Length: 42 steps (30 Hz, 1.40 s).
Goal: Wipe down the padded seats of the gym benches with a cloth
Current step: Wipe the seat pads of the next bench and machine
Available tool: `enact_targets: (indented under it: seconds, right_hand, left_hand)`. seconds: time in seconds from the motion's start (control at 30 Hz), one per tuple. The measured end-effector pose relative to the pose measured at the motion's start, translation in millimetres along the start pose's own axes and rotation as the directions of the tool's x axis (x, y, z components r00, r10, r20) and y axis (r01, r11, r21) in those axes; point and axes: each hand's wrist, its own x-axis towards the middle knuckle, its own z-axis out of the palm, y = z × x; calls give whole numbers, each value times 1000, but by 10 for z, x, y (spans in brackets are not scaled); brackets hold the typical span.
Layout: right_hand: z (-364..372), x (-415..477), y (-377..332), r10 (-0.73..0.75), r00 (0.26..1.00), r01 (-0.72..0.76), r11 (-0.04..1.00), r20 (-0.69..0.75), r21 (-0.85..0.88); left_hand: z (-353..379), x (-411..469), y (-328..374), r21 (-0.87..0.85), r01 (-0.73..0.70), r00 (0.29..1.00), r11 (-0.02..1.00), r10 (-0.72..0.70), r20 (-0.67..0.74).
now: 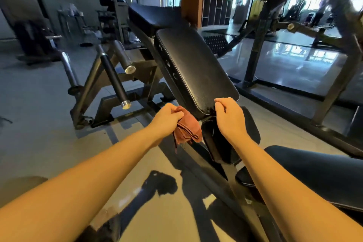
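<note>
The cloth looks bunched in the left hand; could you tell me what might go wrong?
Bunched in the left hand, the cloth may wipe only a narrow strip of the back pad. Its dangling end could snag on the frame. The right hand, curled at the pad's lower edge, might get pinched.

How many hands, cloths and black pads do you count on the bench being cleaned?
Hands: 2, the left hand and the right hand
Cloths: 1, the red-brown cloth that the left hand grips
Black pads: 2, the tilted back pad and the seat pad below it
Total: 5
</note>
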Motion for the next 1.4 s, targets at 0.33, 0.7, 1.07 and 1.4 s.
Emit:
enact_targets:
  seconds: [0.33,0.7,1.07,1.4]
  right_hand:
    - [367,771,-103,-268,961,277,943,73,-185]
    - [764,762,96,-313,937,295,947,-157,-130]
    - [812,814,87,-256,958,231,956,-131,-182]
    - [838,815,98,-267,952,237,952,-151,-194]
  left_hand:
    - [-215,890,10,-126,38,995,991,-25,100]
    - [-389,1534,-11,-386,-223,924,895,68,-377]
    - [1,1127,-119,-313,-286,937,906,195,-290]
    - [362,1046,48,-439,-203,909,875,2,-417]
